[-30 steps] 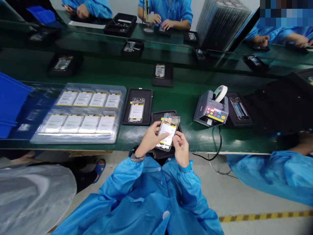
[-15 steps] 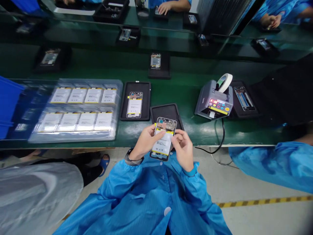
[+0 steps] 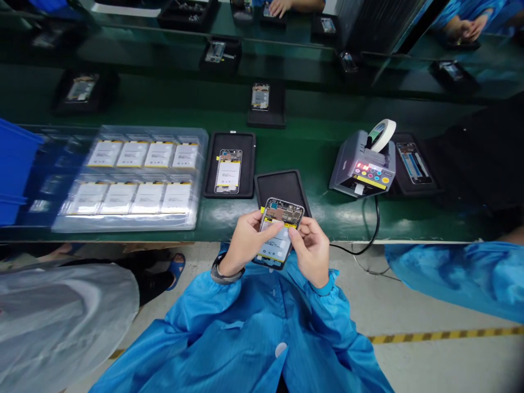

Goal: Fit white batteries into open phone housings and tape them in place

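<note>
I hold an opened phone body [image 3: 279, 225] with a white battery and bare circuit board in both hands, just in front of the green bench edge. My left hand [image 3: 244, 240] grips its left side, thumb across the battery. My right hand [image 3: 311, 248] grips the right side, thumb pressing on the battery. Right behind the phone lies an empty black tray [image 3: 281, 187]. Left of that tray, a second black tray [image 3: 230, 164] carries another opened phone [image 3: 228, 171].
A clear blister pack of white batteries [image 3: 135, 177] lies at the left, beside a blue bin [image 3: 14, 169]. A grey tape dispenser [image 3: 364, 169] with lit buttons stands at the right, its cable hanging over the edge. A co-worker's blue sleeve [image 3: 458, 278] is at the right. Several phone trays sit on the far conveyor.
I have drawn the phone back from above the empty tray towards my body. My right thumb now presses on the battery.
</note>
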{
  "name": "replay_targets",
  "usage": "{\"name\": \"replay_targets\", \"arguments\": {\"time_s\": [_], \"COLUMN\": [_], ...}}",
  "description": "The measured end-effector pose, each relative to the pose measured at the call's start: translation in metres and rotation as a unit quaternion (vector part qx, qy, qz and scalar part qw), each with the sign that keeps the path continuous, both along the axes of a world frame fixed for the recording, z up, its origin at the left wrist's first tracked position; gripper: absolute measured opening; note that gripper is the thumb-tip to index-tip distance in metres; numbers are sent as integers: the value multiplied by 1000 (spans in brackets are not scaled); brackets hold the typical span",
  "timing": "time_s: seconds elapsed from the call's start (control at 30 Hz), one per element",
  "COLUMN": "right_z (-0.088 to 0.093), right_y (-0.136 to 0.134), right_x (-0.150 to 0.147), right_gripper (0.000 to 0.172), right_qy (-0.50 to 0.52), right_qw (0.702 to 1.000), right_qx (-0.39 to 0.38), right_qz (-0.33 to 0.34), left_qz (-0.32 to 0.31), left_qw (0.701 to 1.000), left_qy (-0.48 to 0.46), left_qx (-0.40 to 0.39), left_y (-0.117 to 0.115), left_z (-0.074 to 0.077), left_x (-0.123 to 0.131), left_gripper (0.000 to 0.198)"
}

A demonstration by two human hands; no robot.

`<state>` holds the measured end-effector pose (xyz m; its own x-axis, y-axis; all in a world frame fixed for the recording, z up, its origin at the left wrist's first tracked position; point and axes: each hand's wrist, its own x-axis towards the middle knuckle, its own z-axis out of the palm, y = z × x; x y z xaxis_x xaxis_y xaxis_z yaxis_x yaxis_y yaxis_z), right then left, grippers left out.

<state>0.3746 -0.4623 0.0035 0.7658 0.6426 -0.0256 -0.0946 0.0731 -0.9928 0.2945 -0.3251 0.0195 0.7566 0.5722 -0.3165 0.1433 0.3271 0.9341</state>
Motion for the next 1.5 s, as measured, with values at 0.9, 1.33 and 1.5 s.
{"name": "replay_targets", "arguments": {"time_s": [0.9,1.33,1.5], "right_z": [19,9,-3], "right_y": [-2,9,-3], "right_x": [-4,-13,51], "right_gripper": [14,21,37], "right_qy": [-165,-100,10], "right_qw": [983,989,997], "right_qx": [-52,-36,-71], "right_qz": [-62,-104,-43], "left_qz": [1,7,37], "left_qw": [996,999,986], "left_qy": [-17,-32,-3], "left_qx": [89,29,-163], "left_y": [-14,-14,-8], "left_z": [15,4,-25], "left_x": [-4,1,8], "left_gripper": [26,30,51]}}
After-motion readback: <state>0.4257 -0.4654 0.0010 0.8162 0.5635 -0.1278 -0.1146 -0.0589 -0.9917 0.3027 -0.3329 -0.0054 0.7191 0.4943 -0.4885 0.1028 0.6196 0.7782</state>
